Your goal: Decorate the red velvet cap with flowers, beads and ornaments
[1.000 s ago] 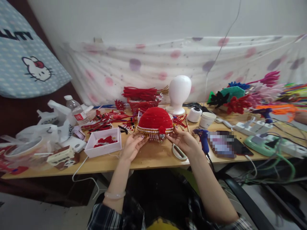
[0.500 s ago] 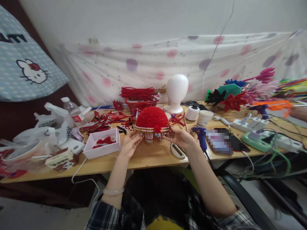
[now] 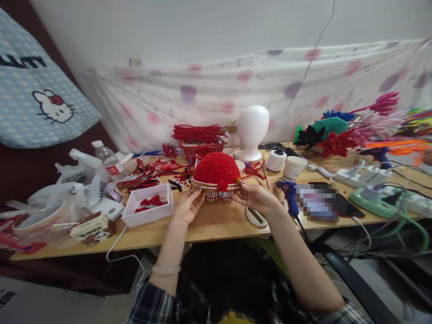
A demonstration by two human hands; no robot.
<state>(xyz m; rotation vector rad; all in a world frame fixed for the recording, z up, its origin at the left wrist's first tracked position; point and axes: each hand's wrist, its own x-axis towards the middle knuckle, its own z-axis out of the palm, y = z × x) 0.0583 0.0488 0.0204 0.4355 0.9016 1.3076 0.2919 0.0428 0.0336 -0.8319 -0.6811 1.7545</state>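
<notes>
A domed red cap (image 3: 216, 168) with a pearl-and-gold band, a red flower and short beaded fringe is held between both hands over the table. My left hand (image 3: 187, 204) is closed on the band at its left side. At the right side, my right hand (image 3: 254, 198) pinches the band between thumb and fingers. Just left of my left hand stands a white box (image 3: 148, 206) with red trimmings inside. A blue glue gun (image 3: 290, 198) lies right of my right hand, and scissors (image 3: 255, 217) lie partly hidden below it.
Behind the cap stand a white foam head (image 3: 252, 130) and a red basket (image 3: 199, 148) of red stems. Paper cups (image 3: 294, 167), a phone (image 3: 317, 201), power strips (image 3: 357, 175) and cables crowd the right. Plastic bags (image 3: 50, 198) and a bottle (image 3: 107, 159) fill the left.
The cap has tilted slightly, so its hanging fringe shows less below the band. Both hands keep their hold. The whole view has shifted a little.
</notes>
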